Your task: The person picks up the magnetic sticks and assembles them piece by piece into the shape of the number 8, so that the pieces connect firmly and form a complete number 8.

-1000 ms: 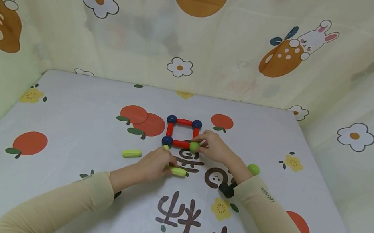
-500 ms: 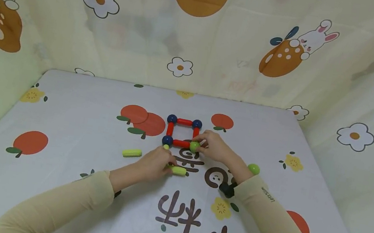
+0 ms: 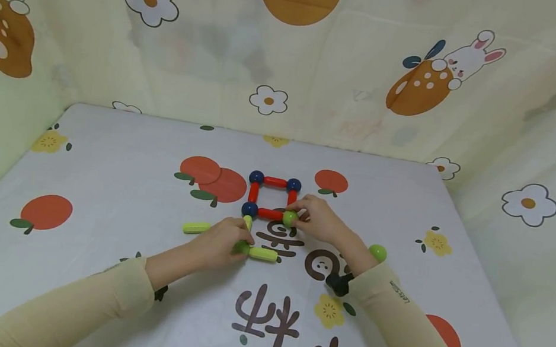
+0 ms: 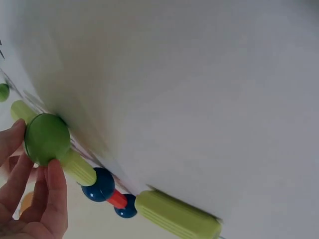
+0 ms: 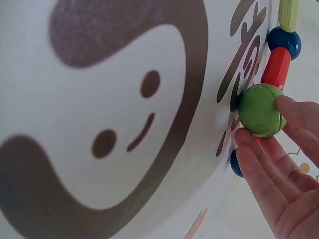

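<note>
A square of red rods (image 3: 274, 182) joined by blue balls (image 3: 256, 177) lies mid-table. My right hand (image 3: 310, 215) pinches the green ball (image 3: 290, 218) at its near right corner; in the right wrist view the fingers (image 5: 271, 164) wrap that ball (image 5: 259, 110) beside a red rod (image 5: 275, 66). My left hand (image 3: 224, 242) holds a second green ball (image 3: 242, 247) on the near end of a yellow-green rod (image 3: 247, 224) that runs to the near left blue ball (image 3: 249, 209). The left wrist view shows this ball (image 4: 47, 139), rod (image 4: 78, 168) and blue ball (image 4: 98, 184).
A loose yellow-green rod (image 3: 263, 253) lies right of the left hand's ball, and another (image 3: 196, 227) lies to the hand's left. A spare green ball (image 3: 377, 252) sits by my right wrist. Printed cloth walls (image 3: 296, 50) close in the table's back and sides.
My left hand has slid a little to the left and toward me, so the green ball on the rod's near end now shows. The right hand keeps its pinch.
</note>
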Action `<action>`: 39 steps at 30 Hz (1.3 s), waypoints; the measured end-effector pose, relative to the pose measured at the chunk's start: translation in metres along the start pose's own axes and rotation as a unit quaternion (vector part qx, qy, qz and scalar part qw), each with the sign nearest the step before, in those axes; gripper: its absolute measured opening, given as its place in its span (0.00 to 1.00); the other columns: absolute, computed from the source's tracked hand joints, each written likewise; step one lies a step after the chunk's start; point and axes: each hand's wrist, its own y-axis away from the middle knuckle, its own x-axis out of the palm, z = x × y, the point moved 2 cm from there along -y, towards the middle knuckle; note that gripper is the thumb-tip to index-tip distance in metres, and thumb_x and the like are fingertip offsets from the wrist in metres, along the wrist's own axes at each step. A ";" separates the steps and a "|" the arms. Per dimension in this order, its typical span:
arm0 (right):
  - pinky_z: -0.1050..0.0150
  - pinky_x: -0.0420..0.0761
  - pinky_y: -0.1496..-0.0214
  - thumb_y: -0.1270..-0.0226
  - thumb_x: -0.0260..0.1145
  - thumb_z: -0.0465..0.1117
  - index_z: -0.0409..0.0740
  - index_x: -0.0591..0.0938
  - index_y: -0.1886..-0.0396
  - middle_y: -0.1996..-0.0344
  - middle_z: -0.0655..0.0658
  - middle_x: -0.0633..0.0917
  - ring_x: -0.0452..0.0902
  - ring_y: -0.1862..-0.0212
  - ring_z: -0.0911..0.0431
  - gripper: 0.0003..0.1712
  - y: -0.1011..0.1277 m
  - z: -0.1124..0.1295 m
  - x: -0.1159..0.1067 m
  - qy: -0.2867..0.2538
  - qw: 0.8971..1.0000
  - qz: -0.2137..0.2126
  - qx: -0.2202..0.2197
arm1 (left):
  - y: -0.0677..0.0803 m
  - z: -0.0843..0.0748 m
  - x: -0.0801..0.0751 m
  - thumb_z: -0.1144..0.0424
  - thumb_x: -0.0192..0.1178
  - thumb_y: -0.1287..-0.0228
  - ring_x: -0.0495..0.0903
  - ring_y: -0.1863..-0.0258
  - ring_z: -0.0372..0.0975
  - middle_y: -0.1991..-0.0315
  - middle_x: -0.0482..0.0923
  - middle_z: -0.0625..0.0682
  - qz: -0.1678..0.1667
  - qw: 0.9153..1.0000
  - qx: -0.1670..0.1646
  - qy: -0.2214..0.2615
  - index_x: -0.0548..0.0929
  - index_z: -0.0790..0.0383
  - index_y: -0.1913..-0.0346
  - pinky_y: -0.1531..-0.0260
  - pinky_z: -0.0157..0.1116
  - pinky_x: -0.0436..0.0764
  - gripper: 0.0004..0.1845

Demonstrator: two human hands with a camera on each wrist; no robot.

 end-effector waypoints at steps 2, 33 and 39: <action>0.63 0.78 0.58 0.44 0.67 0.33 0.38 0.82 0.53 0.62 0.42 0.77 0.77 0.61 0.51 0.16 0.002 0.000 -0.001 0.002 1.000 -0.003 0.003 | 0.001 0.000 0.000 0.68 0.68 0.51 0.72 0.65 0.39 0.66 0.77 0.51 0.001 1.000 -0.005 0.005 0.85 0.64 0.61 0.63 0.33 0.75 0.11; 0.50 0.77 0.55 0.45 0.69 0.38 0.32 0.77 0.50 0.54 0.33 0.77 0.75 0.54 0.41 0.23 0.116 -0.055 -0.051 -0.022 0.991 -0.084 0.099 | 0.005 0.000 -0.001 0.66 0.70 0.53 0.69 0.68 0.37 0.70 0.71 0.48 0.003 1.000 -0.023 0.011 0.86 0.61 0.59 0.67 0.31 0.72 0.14; 0.49 0.75 0.53 0.46 0.69 0.35 0.31 0.77 0.51 0.55 0.32 0.78 0.75 0.54 0.40 0.23 0.128 -0.065 -0.051 -0.023 0.990 -0.099 0.095 | 0.005 0.001 -0.001 0.66 0.70 0.53 0.68 0.68 0.37 0.70 0.71 0.47 0.004 0.999 -0.032 0.018 0.86 0.61 0.59 0.68 0.31 0.72 0.14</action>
